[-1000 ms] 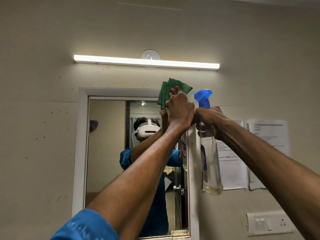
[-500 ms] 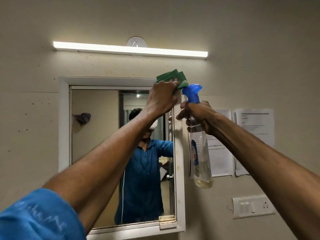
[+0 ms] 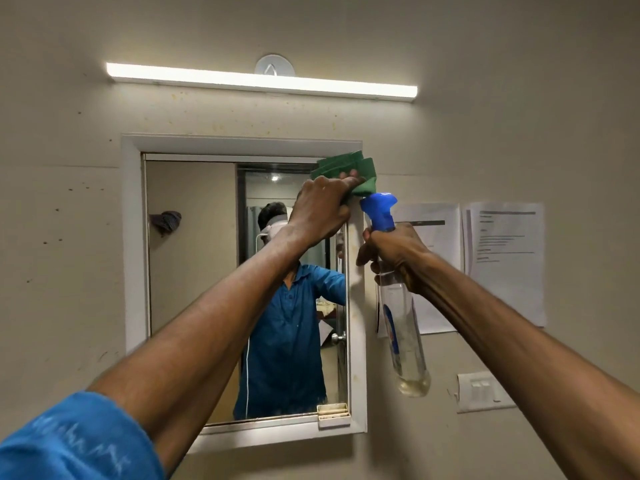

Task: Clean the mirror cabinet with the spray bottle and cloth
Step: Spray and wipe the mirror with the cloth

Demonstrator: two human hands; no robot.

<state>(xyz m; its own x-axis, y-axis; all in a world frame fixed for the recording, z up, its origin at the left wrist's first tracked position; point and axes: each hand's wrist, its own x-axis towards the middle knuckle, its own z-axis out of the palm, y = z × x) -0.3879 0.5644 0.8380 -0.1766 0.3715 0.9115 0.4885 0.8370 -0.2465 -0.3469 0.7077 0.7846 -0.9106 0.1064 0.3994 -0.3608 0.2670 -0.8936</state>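
Cloth (image 3: 349, 168) on cabinet (image 3: 131, 237) top-right corner; bottle (image 3: 405, 334) right.

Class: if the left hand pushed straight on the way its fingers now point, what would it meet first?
Probably the green cloth already under the left hand's fingers, then the cabinet's white frame at its top right corner; depth is unclear.

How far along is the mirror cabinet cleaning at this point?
Done: hard to say; no spray film shows on the mirror. In hand: the left hand presses the green cloth against the upper right corner of the white cabinet frame, while the right hand holds the spray bottle beside it. Left: stains show on the frame's right strip, and a grimy latch remains.
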